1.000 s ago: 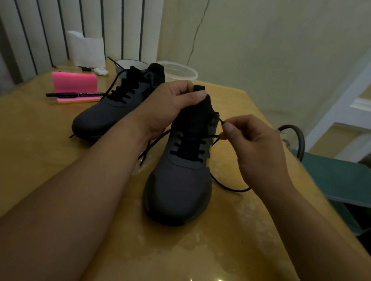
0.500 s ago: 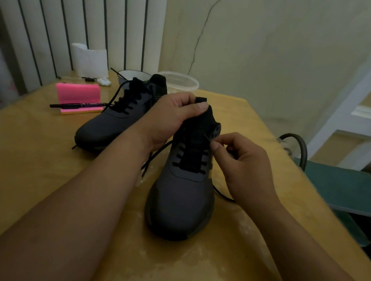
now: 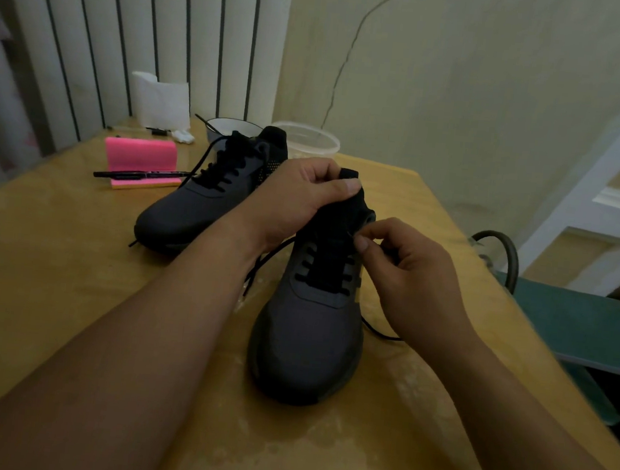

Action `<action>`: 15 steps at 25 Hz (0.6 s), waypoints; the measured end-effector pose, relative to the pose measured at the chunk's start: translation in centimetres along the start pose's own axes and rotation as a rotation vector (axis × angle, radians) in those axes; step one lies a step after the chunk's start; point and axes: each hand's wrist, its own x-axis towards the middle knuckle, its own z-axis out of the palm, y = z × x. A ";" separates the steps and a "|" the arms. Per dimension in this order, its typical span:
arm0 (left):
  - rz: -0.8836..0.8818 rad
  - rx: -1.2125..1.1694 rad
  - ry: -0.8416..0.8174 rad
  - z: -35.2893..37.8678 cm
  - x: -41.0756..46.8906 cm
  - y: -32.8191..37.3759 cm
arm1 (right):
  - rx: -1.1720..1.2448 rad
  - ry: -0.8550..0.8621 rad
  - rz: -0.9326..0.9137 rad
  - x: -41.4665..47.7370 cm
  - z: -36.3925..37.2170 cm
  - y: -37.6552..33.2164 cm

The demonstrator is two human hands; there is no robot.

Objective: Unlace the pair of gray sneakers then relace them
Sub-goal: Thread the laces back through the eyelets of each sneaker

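Note:
Two gray sneakers stand on the wooden table (image 3: 51,266). The near sneaker (image 3: 308,333) points its toe at me. My left hand (image 3: 296,199) grips its black tongue at the top. At the upper right eyelet, my right hand (image 3: 410,275) pinches the black lace (image 3: 378,330), whose slack runs along the table under my right wrist. Another lace end trails out below my left wrist. The far sneaker (image 3: 205,202) sits behind and to the left, fully laced, with loose ends hanging.
A pink pad (image 3: 140,157) with a black pen (image 3: 140,175) across it lies at the back left. A white tissue (image 3: 160,101), a bowl (image 3: 228,126) and a clear plastic tub (image 3: 306,141) stand at the table's far edge. A green chair (image 3: 576,321) is at the right.
My right hand has moved in from the right toward the near sneaker's upper eyelet, bringing the lace end with it. My left hand keeps its hold on the tongue.

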 end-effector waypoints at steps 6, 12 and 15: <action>-0.006 0.001 0.004 0.0 0.0 0.1 | 0.226 0.014 0.182 0.1 1.0 -1.2; -0.022 0.017 0.022 0.0 0.0 0.1 | 0.354 -0.059 0.316 0.7 0.9 -2.0; -0.028 0.074 0.059 0.3 -0.1 0.1 | 0.225 -0.001 0.278 0.6 1.6 -2.5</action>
